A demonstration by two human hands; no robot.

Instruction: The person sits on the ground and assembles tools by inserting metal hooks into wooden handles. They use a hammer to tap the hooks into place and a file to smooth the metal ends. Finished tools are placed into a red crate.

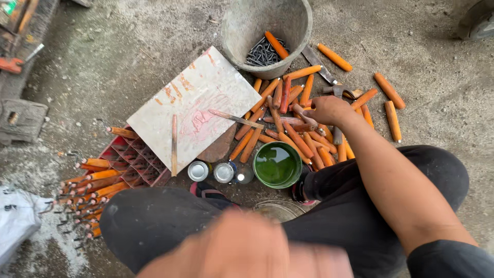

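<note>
We see two small round tins (211,171) with shiny silver tops standing side by side near the middle, just left of a round green paint can (278,164) holding dark green liquid. At the near left edge lies a crumpled white bag (18,219). No signs or screens show.

left hand (242,249): badly blurred, close to the lens, cut off by the bottom edge; grip unreadable.
right hand (329,109): fingers buried among the orange wooden handles (298,139); what they grasp is unclear.
grey bucket (267,31): rim cropped at the top edge.
dark metal pieces (261,53): too small to identify.
white sack (18,221): cut by the left edge.
</note>
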